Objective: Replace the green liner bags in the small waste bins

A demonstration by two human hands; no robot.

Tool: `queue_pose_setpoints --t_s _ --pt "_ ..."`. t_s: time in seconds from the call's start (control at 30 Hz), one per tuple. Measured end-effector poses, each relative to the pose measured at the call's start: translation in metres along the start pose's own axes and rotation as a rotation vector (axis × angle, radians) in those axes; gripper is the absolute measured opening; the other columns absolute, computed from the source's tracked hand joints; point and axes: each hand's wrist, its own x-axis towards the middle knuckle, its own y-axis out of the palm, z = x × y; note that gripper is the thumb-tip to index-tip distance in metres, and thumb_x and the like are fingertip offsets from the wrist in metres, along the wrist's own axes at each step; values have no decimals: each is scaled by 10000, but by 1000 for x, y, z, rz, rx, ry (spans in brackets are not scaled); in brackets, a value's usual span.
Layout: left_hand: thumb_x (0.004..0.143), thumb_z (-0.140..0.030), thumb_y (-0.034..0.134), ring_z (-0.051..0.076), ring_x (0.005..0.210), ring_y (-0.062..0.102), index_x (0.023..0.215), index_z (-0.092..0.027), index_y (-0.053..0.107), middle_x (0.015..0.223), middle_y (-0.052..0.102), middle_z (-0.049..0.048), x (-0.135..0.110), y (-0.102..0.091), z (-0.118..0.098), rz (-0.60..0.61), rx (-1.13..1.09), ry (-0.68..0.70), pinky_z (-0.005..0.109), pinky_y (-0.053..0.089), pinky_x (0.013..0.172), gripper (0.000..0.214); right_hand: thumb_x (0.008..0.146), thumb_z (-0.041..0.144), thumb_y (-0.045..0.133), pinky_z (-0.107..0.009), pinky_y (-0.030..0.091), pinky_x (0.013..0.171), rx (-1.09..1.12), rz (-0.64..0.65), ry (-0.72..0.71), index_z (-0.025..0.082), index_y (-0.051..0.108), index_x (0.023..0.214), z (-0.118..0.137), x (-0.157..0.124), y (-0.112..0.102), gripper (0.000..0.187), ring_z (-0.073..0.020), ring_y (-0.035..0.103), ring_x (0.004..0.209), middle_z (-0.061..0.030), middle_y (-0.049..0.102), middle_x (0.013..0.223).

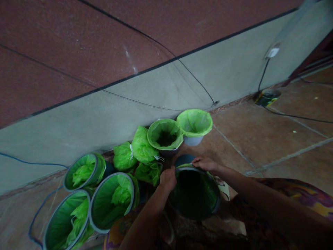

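Between my knees a dark trash bin (196,210) tilts with its mouth towards me, a green bag lining it inside. My left hand (168,178) is closed on the left side of its upper rim, where the liner folds over. On the same rim, further right, my right hand (205,164) pinches the liner edge against the ring. The inside of this bin is too dark to make out. Just beyond my hands stand a bin with a green liner (156,137) and a pale bin with a green liner (195,133).
Tied green bags (144,146) lie against the wall (145,93). Three lined bins (113,205) with crumpled green bags inside stand at the left. A blue cable (39,213) runs beside them. At the right, a can (267,97) and a black cable (299,117) rest on the tiled floor (286,139).
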Motion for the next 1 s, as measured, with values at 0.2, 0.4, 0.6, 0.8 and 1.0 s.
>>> queue_pose_setpoints --t_s 0.2,0.4,0.6,0.8,1.0 --pt "913 -163 436 218 1119 634 1259 -180 523 1168 688 117 -2 2 -4 -75 -54 12 309 464 968 357 738 424 671 -266 491 692 8 53 -113 170 742 853 11 -3 8 288 -174 624 757 -48 726 853" --pt "877 -350 585 229 1206 590 1362 -158 455 1292 635 117 5 9 3 -92 -206 -96 293 445 1011 538 736 342 619 -240 459 625 36 -74 -30 188 723 770 1 6 4 190 -146 588 661 -20 694 716" --pt "901 -203 496 217 1123 646 1179 -135 580 1196 684 126 7 22 21 55 -168 -172 267 485 908 298 750 321 607 -246 479 621 154 -104 39 185 706 810 -5 8 -8 178 -159 618 691 -31 716 754" --pt "916 -179 455 230 1088 660 1244 -163 543 1134 700 134 5 11 13 2 -80 -114 303 494 905 340 725 285 667 -235 486 661 202 -47 -23 183 707 879 -1 6 -6 189 -138 615 697 -11 716 777" --pt "932 -134 393 219 1097 645 1398 -216 444 1138 697 112 3 -4 10 -139 -12 9 318 489 931 476 671 139 636 -210 452 539 332 -79 135 181 684 810 -15 13 -6 152 -116 573 563 5 671 640"
